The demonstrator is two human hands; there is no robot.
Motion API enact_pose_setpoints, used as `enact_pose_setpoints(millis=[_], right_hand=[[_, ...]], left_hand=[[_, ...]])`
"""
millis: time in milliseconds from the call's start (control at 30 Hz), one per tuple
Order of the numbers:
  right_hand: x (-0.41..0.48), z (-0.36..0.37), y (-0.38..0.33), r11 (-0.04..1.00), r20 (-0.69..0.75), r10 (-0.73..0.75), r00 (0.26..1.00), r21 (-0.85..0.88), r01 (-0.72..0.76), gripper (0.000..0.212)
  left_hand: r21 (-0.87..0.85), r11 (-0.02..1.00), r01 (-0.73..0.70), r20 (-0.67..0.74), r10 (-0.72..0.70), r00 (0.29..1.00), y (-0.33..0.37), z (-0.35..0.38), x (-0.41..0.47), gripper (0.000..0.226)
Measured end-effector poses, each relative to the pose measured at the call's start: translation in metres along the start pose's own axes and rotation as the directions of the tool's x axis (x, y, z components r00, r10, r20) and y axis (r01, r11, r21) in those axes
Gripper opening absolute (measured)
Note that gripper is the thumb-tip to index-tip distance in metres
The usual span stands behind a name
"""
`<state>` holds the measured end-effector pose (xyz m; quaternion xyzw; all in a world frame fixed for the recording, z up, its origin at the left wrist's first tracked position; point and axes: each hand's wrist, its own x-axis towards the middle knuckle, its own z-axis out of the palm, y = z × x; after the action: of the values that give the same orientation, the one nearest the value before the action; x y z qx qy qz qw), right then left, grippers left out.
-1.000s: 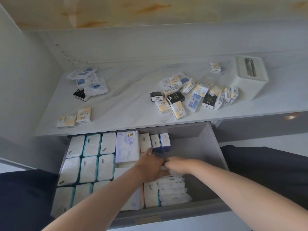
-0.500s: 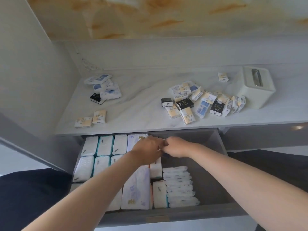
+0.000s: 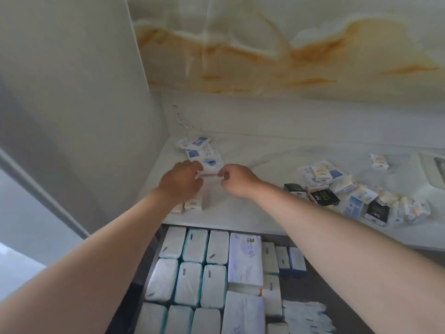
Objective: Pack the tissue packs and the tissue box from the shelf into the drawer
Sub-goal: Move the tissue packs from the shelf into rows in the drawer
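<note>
On the white shelf [image 3: 255, 213] a left pile of white and blue tissue packs [image 3: 198, 148] lies near the back corner. My left hand [image 3: 180, 183] is on the pile's near end, fingers curled round the left end of a white pack [image 3: 212, 168]. My right hand [image 3: 237, 180] pinches the same pack's right end with curled fingers. Two pale yellow packs [image 3: 195, 204] show under my left wrist. A bigger heap of mixed packs [image 3: 349, 196] lies to the right, and the white tissue box [image 3: 433, 172] is cut off by the right edge.
Below the shelf the drawer [image 3: 337, 285] stands open, its left and middle filled with rows of large white tissue packs [image 3: 192, 273]; its dark floor shows on the right. A grey side wall [image 3: 84, 116] closes off the shelf on the left.
Both hands have left the drawer and risen to the left pile on the shelf. The view has swung up and left, so the tissue box is now at the right edge.
</note>
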<state>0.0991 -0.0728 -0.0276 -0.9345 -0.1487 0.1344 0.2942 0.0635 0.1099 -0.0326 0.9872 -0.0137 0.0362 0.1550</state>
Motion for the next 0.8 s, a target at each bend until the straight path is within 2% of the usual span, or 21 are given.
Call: enact_pose_setpoints(millis=[100,233,300,400,467,533,667,767,800], right_hand=[[0.040,0.009,-0.008,0.995,0.001,0.000,1.000,-0.102,0.000,0.046],[0.076,0.017,-0.010,0.980,0.013,-0.045,0.999,-0.192,0.046,0.079],[0.091,0.021,-0.006,0.972,0.049,-0.070,0.996,-0.221,0.079,0.094],[0.110,0.031,0.005,0.956,0.151,-0.099,0.984,-0.261,0.136,0.105],[0.119,0.036,0.010,0.942,0.165,-0.117,0.979,-0.294,0.162,0.102],[0.124,0.039,0.013,0.914,0.097,-0.169,0.981,-0.356,0.193,0.096],[0.125,0.036,0.018,0.837,-0.011,-0.249,0.968,-0.505,0.210,0.076],[0.122,0.030,0.029,0.869,-0.095,-0.263,0.960,-0.456,0.193,0.050],[0.120,0.028,0.034,0.883,-0.121,-0.262,0.958,-0.431,0.187,0.045]], left_hand=[[-0.018,0.999,0.046,-0.043,-0.047,0.998,-0.027,0.005,0.026,0.036],[-0.248,0.961,0.120,-0.041,-0.134,0.990,-0.042,0.019,0.067,0.046],[-0.321,0.934,0.154,-0.030,-0.173,0.984,-0.047,0.027,0.086,0.047],[-0.329,0.933,0.148,-0.025,-0.165,0.986,-0.058,0.033,0.108,0.052],[-0.285,0.947,0.150,0.046,-0.143,0.989,-0.066,0.038,0.117,0.059],[-0.245,0.957,0.158,0.114,-0.133,0.985,-0.072,0.042,0.122,0.064],[-0.178,0.976,0.126,0.070,-0.115,0.991,-0.068,0.045,0.120,0.066],[0.021,0.994,0.108,0.059,-0.109,0.992,-0.054,0.047,0.118,0.063],[0.040,0.993,0.111,0.042,-0.113,0.993,-0.050,0.050,0.117,0.062]])
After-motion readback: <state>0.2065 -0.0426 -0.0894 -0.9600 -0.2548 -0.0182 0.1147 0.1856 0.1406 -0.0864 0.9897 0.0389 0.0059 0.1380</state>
